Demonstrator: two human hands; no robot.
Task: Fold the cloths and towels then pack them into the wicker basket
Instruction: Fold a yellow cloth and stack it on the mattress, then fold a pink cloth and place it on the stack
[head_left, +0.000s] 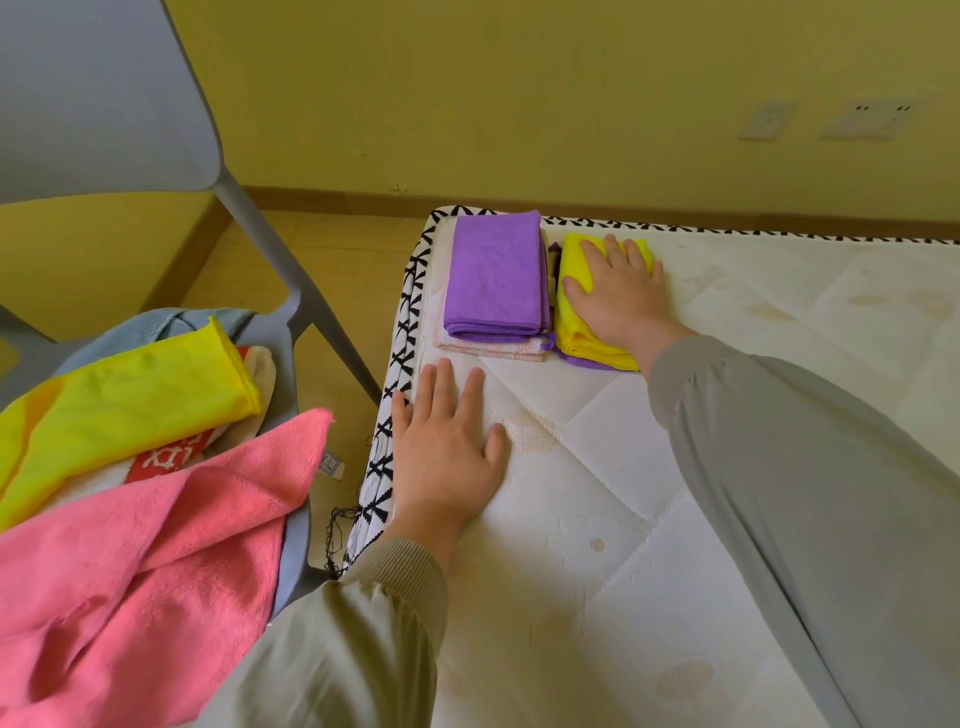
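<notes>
Two piles of folded cloths sit at the far left corner of the white mattress (597, 467). A folded purple cloth (496, 275) tops the left pile, over a pale pink-white one (493, 349). My right hand (621, 296) presses flat on a folded yellow cloth (574, 312) that lies over another purple one. My left hand (447, 441) rests flat on the bare mattress near its left edge, holding nothing. Unfolded cloths lie heaped on a grey chair at the left: a pink towel (140, 561), a yellow cloth (124, 405), a blue one (145, 327). No wicker basket is in view.
The grey plastic chair (104, 104) stands left of the mattress, its leg slanting down between them. A black-and-white patterned trim (400, 343) runs along the mattress edge. Yellow wall with sockets (769, 119) lies behind. The mattress stretches to the right.
</notes>
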